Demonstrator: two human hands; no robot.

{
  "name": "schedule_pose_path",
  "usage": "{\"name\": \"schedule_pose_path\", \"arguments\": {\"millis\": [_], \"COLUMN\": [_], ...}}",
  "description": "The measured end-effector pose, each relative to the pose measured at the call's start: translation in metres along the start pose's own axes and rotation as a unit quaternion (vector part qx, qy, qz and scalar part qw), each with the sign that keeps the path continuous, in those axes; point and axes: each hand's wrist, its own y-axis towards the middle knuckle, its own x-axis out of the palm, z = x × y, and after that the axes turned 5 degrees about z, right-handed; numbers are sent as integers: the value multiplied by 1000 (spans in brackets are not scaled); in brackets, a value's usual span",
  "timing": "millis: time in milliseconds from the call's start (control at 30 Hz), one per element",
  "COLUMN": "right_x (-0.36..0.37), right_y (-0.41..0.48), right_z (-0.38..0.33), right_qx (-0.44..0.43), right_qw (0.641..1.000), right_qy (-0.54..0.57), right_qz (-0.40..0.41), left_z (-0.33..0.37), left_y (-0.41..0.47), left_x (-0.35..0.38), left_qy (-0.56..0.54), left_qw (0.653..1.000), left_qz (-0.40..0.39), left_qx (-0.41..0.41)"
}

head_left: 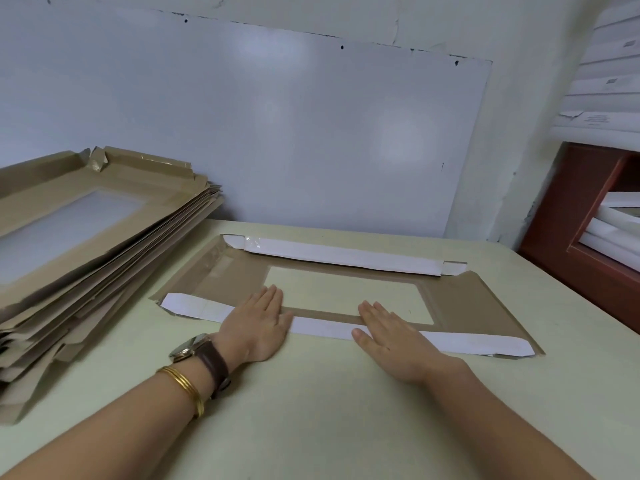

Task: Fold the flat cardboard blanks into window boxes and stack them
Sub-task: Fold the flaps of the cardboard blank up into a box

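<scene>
A flat cardboard blank lies on the pale surface, its long axis running left to right across the view and tilting slightly away toward the left. Its brown side faces up, with a rectangular window cut in the middle. Both long side flaps are folded inward so their white undersides show: the far flap lies along the edge nearest the wall, the near flap along the edge closest to the person. The left hand lies flat, palm down with fingers extended and close together, pressing on the left half of the near flap, fingertips reaching the window's left corner. The right hand is likewise flat and spread open, pressing the same flap just right of centre. Neither hand grips anything. The left wrist carries a wristwatch and gold bangles. To the left, near the blank but apart from it, a stack of blanks rests on the surface against the wall.
</scene>
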Motion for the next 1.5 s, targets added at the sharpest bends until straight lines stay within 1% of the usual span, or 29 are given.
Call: {"name": "schedule_pose_path", "arguments": {"millis": [300,533,700,933,1300,1400,1500], "right_x": [-12,-20,-24,-33,-30,-31,-32], "right_y": [-20,-30,-36,-49,-51,-52,-52], "right_z": [51,78,93,127,130,130,130], "right_qx": [46,70,89,137,151,152,152], "right_qw": [999,997,996,991,988,988,988], "right_qy": [0,-7,-3,-16,-24,-19,-14], "right_qz": [26,24,20,0,16,12,8], "left_z": [-45,-54,-71,-83,-79,-80,-81], "left_y": [-9,-10,-11,-11,-9,-8,-6], "left_x": [-11,-12,-11,-11,-12,-13,-14], "left_qy": [16,18,16,6,23,41,21], "left_qw": [998,997,998,997,994,994,994], "left_qz": [-1,5,31,25,44,31,14], "left_qx": [-61,-69,-61,-73,-92,-97,-107]}}
